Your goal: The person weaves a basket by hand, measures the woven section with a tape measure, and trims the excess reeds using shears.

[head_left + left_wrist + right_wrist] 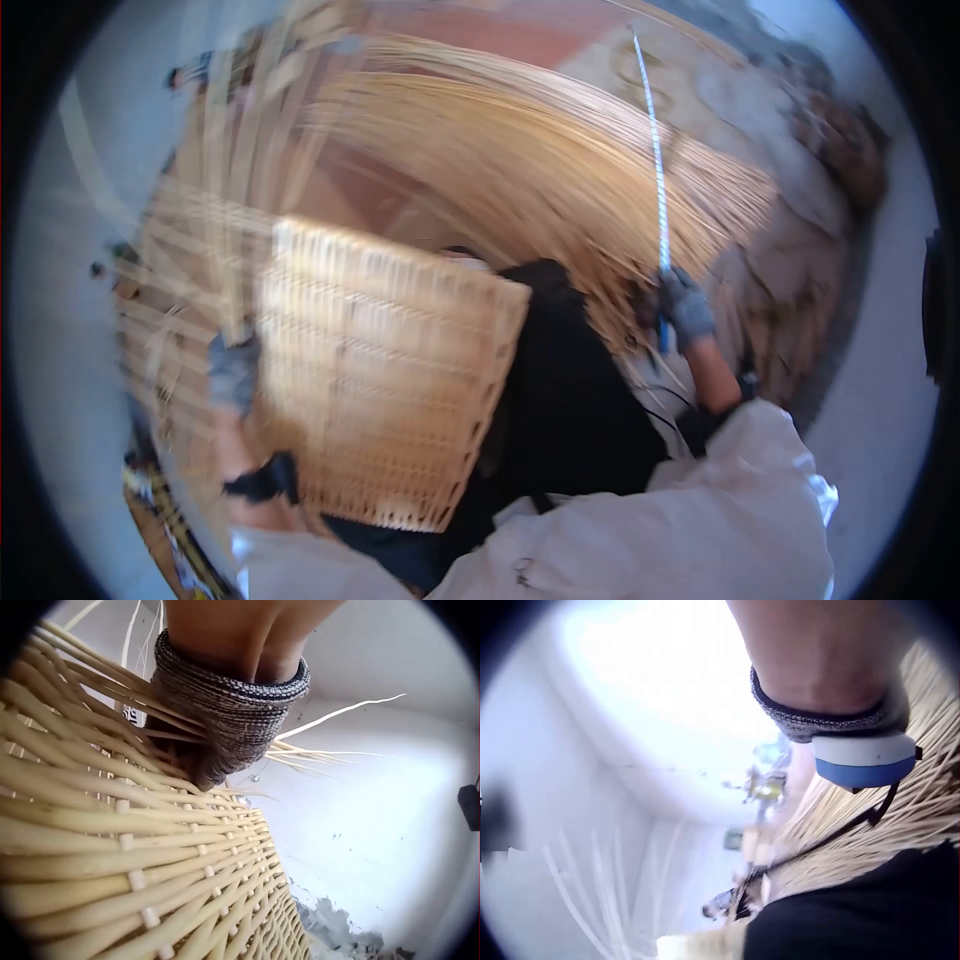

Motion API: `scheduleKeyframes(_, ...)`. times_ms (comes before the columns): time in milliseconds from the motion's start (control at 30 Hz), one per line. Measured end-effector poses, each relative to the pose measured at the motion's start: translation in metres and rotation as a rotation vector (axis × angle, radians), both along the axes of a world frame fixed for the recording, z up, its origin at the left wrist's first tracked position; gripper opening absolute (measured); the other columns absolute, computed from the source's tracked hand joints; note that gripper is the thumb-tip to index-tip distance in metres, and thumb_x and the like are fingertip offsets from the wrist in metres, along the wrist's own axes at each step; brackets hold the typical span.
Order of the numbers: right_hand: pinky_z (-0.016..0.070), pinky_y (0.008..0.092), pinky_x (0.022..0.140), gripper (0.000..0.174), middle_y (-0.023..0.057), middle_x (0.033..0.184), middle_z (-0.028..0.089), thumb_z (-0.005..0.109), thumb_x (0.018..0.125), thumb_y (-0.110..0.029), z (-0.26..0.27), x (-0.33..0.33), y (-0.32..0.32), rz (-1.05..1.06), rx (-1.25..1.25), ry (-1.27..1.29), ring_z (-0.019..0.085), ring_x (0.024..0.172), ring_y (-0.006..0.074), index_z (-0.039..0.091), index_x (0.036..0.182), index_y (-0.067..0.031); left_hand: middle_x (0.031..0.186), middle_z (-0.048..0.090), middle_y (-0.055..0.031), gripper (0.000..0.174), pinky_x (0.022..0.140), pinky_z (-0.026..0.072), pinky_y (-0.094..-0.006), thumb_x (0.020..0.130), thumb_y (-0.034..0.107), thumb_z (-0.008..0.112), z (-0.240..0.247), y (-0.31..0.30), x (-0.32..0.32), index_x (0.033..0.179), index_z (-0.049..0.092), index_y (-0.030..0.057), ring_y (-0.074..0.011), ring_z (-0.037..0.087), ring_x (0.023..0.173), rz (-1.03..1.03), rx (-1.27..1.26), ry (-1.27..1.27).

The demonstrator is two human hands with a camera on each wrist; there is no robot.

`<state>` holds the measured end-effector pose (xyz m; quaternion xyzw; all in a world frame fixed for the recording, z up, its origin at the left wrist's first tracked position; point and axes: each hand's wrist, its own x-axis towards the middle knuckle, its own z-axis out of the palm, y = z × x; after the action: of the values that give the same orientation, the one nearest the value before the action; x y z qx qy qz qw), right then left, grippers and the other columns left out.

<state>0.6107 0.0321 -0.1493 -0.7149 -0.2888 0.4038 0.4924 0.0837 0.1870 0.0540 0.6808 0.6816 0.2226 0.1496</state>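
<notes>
A woven wicker panel (390,370) lies tilted across the person's lap, with long loose rods (235,190) rising beyond its left edge. The gloved left hand (233,372) grips rods beside that edge; in the left wrist view the hand (225,724) is curled around rods next to the weave (172,855). At the right, the gloved right hand (686,308) holds a long, thin, blue-and-white striped strip (658,150) pointing up and away. In the right wrist view, a white-and-blue object (864,759) shows by the glove cuff (802,724); the right fingers are hidden there.
A large spread of long rods (520,130) covers the floor ahead. Pale crumpled sheeting (790,220) lies at the right. Small items (165,520) stand at the lower left, and dark cloth (580,400) covers the legs. Much of the head view is motion-blurred.
</notes>
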Motion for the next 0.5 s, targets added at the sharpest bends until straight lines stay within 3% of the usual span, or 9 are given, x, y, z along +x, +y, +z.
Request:
scheduleKeyframes(33, 0.0400, 0.0275, 0.045, 0.027, 0.0055, 0.056, 0.051, 0.042, 0.089, -0.027, -0.014, 0.018, 0.004, -0.017, -0.120, -0.102, 0.048, 0.047, 0.0134, 0.057, 0.085, -0.0061, 0.066, 0.049, 0.0026, 0.007, 0.053, 0.0365, -0.0252, 0.080, 0.007, 0.050, 0.004, -0.002, 0.003, 0.079, 0.056, 0.0053, -0.0089, 0.041, 0.059, -0.078, 0.028, 0.100)
scheduleKeyframes(200, 0.0440, 0.0304, 0.050, 0.023, 0.0056, 0.066, 0.053, 0.043, 0.087, -0.025, -0.106, 0.054, 0.048, -0.326, -0.160, 0.894, 0.052, 0.053, 0.0178, 0.055, 0.092, -0.0059, 0.070, 0.054, -0.0019, 0.011, 0.060, 0.0418, -0.0243, 0.073, 0.000, 0.056, -0.008, -0.002, -0.013, 0.083, 0.056, 0.0039, -0.0126, 0.051, 0.066, -0.128, -0.010, 0.232)
scheduleKeyframes(300, 0.0472, 0.0352, 0.068, 0.051, 0.0161, 0.092, 0.060, 0.060, 0.070, -0.040, -0.187, 0.088, 0.065, 0.498, -0.885, -0.513, 0.059, 0.085, 0.0286, 0.055, 0.106, -0.0051, 0.066, 0.053, -0.0011, 0.011, 0.057, 0.0412, -0.0257, 0.071, 0.000, 0.058, 0.021, -0.024, 0.046, 0.079, 0.057, 0.0068, -0.0124, 0.049, 0.061, -0.064, -0.138, 0.136)
scheduleKeyframes(333, 0.0440, 0.0355, 0.080, 0.065, 0.0177, 0.103, 0.056, 0.064, 0.062, -0.046, -0.209, 0.086, 0.055, 0.583, -0.994, -0.671, 0.054, 0.098, 0.0294, 0.053, 0.110, -0.0044, 0.062, 0.050, 0.0000, 0.007, 0.054, 0.0396, -0.0229, 0.073, 0.004, 0.058, 0.022, -0.029, 0.056, 0.079, 0.055, 0.0058, -0.0101, 0.046, 0.058, -0.037, -0.134, 0.026)
scheduleKeyframes(367, 0.0397, 0.0371, 0.087, 0.067, 0.0186, 0.115, 0.049, 0.065, 0.060, -0.045, -0.263, 0.087, 0.045, 0.707, -0.984, -0.898, 0.048, 0.106, 0.0305, 0.052, 0.111, -0.0038, 0.064, 0.049, -0.0007, 0.007, 0.052, 0.0400, -0.0201, 0.078, 0.008, 0.050, 0.011, -0.026, 0.030, 0.084, 0.051, 0.0042, -0.0099, 0.046, 0.057, 0.000, -0.303, -0.427)
scheduleKeyframes(400, 0.0378, 0.0386, 0.089, 0.060, 0.0179, 0.122, 0.043, 0.064, 0.064, -0.040, -0.236, 0.072, 0.041, 0.661, -0.878, -0.881, 0.042, 0.113, 0.0316, 0.051, 0.113, -0.0077, 0.067, 0.049, -0.0013, 0.012, 0.051, 0.0405, -0.0173, 0.083, 0.012, 0.042, 0.001, -0.024, 0.005, 0.089, 0.047, 0.0025, -0.0098, 0.045, 0.057, 0.117, -0.445, -0.860)
scheduleKeyframes(433, 0.0405, 0.0394, 0.085, 0.051, 0.0163, 0.117, 0.049, 0.059, 0.068, -0.040, -0.244, 0.058, 0.029, 0.401, -0.597, -1.201, 0.047, 0.106, 0.0321, 0.054, 0.111, -0.0121, 0.067, 0.051, -0.0035, 0.022, 0.055, 0.0428, -0.0194, 0.078, 0.017, 0.052, 0.020, -0.034, 0.025, 0.093, 0.047, 0.0015, -0.0118, 0.049, 0.061, 0.116, -0.365, -0.549)
scheduleKeyframes(467, 0.0444, 0.0408, 0.075, 0.040, 0.0150, 0.109, 0.055, 0.054, 0.073, -0.037, -0.249, 0.061, 0.029, 0.529, -0.974, -1.070, 0.055, 0.095, 0.0310, 0.057, 0.106, -0.0141, 0.068, 0.053, -0.0057, 0.036, 0.058, 0.0450, -0.0216, 0.072, 0.023, 0.062, 0.024, -0.039, 0.057, 0.097, 0.048, 0.0004, -0.0138, 0.052, 0.066, 0.120, -0.305, -0.242)
scheduleKeyframes(500, 0.0463, 0.0409, 0.066, 0.032, 0.0152, 0.097, 0.060, 0.052, 0.075, -0.034, -0.264, 0.074, 0.030, 0.538, -0.818, -0.981, 0.059, 0.083, 0.0296, 0.060, 0.098, -0.0119, 0.068, 0.054, -0.0079, 0.050, 0.062, 0.0473, -0.0237, 0.067, 0.028, 0.072, 0.028, -0.038, 0.080, 0.101, 0.048, -0.0006, -0.0159, 0.056, 0.070, 0.123, -0.265, 0.054)
